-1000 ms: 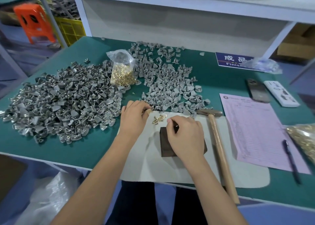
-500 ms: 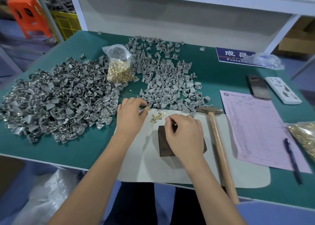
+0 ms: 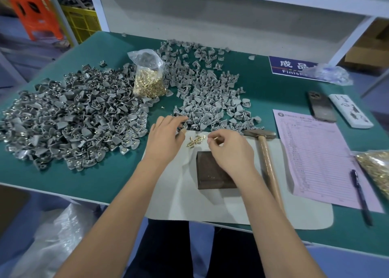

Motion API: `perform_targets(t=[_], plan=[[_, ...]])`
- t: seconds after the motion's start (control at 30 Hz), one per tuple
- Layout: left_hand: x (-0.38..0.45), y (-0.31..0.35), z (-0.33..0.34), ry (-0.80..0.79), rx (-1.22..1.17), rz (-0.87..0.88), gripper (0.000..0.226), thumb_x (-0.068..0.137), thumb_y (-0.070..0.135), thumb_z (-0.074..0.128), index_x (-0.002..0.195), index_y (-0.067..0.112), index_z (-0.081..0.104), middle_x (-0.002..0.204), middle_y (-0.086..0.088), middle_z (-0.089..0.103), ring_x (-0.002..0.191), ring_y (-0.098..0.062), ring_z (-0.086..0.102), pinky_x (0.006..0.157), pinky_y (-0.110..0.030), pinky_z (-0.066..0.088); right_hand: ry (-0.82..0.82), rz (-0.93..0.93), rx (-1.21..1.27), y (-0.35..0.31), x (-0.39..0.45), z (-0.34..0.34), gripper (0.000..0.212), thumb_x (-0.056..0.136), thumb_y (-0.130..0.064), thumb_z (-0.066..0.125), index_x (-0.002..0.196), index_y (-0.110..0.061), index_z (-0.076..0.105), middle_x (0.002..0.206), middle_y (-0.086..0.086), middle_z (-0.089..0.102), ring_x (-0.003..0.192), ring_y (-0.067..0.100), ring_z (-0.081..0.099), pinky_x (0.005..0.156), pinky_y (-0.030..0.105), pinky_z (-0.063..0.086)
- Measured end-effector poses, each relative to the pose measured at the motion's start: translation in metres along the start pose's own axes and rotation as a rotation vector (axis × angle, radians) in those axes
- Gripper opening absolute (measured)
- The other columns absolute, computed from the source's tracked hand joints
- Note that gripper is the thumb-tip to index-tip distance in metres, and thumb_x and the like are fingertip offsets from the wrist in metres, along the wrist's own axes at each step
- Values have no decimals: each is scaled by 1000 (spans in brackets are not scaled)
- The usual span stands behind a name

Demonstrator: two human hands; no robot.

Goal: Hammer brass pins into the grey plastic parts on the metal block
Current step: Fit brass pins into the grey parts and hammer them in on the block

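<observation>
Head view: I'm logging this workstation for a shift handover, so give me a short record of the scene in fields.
left hand: reaching into the near edge of the right pile of grey parts
right hand: pinching a brass pin above the metal block
loose pins: on the white mat, between the hands
hammer: lying unused, right of the block
left pile: grey parts showing metal fittings
pin bag: between the piles

**Readable text on the bench**

A blue sign (image 3: 291,67) at the far edge of the green table (image 3: 263,92) shows white characters "成品" above the partly hidden word "Finis…". The pink form (image 3: 322,159) carries printed lines too small to read.
</observation>
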State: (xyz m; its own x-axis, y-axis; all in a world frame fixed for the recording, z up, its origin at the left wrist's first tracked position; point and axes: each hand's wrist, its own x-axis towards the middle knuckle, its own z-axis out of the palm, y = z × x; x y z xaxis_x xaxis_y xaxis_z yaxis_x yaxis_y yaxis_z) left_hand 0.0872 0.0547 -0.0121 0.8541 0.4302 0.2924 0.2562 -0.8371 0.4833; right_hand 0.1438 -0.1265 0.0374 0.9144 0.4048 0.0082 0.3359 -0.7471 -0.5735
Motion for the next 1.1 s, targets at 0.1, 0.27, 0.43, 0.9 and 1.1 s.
perform_targets(t=[0.1, 0.27, 0.43, 0.9, 1.1], plan=[[-3, 3, -2, -12, 14, 0, 45, 91, 20, 57, 135, 29, 59, 106, 4, 59, 109, -23, 47, 95, -42, 41, -103, 24, -88, -7, 19, 3, 19, 96, -32, 63, 112, -35, 73, 105, -11, 73, 100, 18, 66, 77, 31, 52], [-9, 8, -9, -1, -21, -19, 35, 86, 19, 60, 119, 28, 66, 96, 9, 58, 100, -19, 49, 91, -40, 43, -72, 18, -206, -19, 30, 12, 19, 99, -30, 62, 113, -30, 74, 109, -1, 74, 103, 27, 67, 77, 32, 49], [-16, 14, -19, -93, -152, -169, 3, 84, 20, 67, 82, 21, 69, 70, 7, 60, 72, -15, 56, 64, -30, 47, -84, 24, -227, -26, 33, 13, 19, 95, -13, 65, 97, -28, 77, 103, 1, 74, 92, 25, 67, 70, 31, 47], [-52, 61, -71, -133, -456, -74, 10, 91, 20, 70, 96, 29, 71, 90, 18, 72, 82, 6, 66, 70, -4, 44, 66, -221, 314, 2, -2, -21, 7, 94, -17, 67, 90, -23, 69, 80, -11, 68, 77, 9, 66, 72, 25, 50], [-67, 91, -58, -262, -554, -63, 16, 92, 18, 69, 98, 32, 71, 85, 12, 66, 60, 4, 65, 63, -13, 50, 16, -155, 529, 35, -32, -56, 7, 90, -21, 70, 89, -27, 74, 81, -5, 76, 72, 15, 75, 63, 36, 63]])
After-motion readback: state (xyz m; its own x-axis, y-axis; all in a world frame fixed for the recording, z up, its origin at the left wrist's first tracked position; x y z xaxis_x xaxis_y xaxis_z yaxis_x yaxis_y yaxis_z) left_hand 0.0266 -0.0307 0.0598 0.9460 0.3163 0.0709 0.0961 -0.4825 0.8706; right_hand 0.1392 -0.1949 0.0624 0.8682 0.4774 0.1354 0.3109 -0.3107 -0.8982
